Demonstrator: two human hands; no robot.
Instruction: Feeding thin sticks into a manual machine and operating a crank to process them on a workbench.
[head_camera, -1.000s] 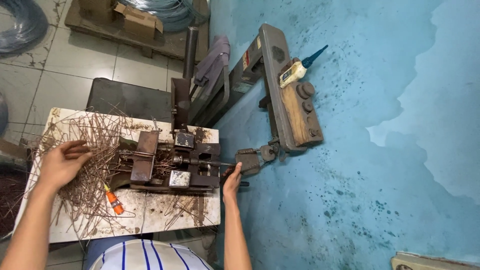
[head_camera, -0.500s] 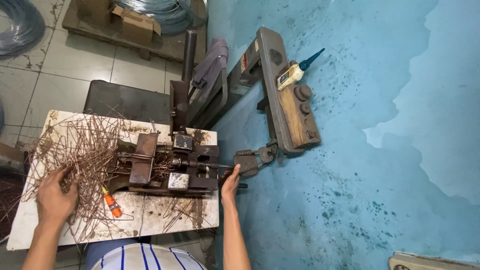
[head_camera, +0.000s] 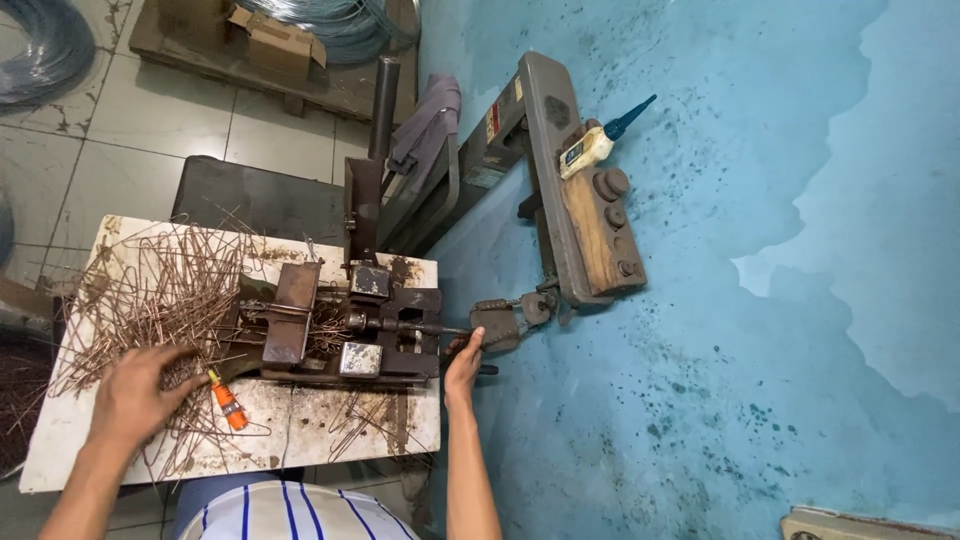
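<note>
A rusty metal bending jig (head_camera: 345, 330) is fixed on a worn white table (head_camera: 330, 440). Left of it lies a tangled pile of bent brown wire pieces (head_camera: 160, 290). My left hand (head_camera: 135, 390) rests on the near edge of that pile, fingers curled among the wires; whether it grips one I cannot tell. My right hand (head_camera: 463, 362) is closed around the jig's lever handle (head_camera: 495, 325) at the table's right edge. A small orange bottle (head_camera: 228, 398) lies just right of my left hand.
A long steel arm with a wooden block (head_camera: 590, 215) leans on the blue wall (head_camera: 800, 300), with a glue bottle (head_camera: 595, 140) on top. Coils of wire (head_camera: 330, 15) and a cardboard box (head_camera: 275, 45) sit on the tiled floor behind.
My left hand has slid from the upper left of the wire pile toward me and to the right, ending close to the orange bottle. My right hand stays on the lever handle.
</note>
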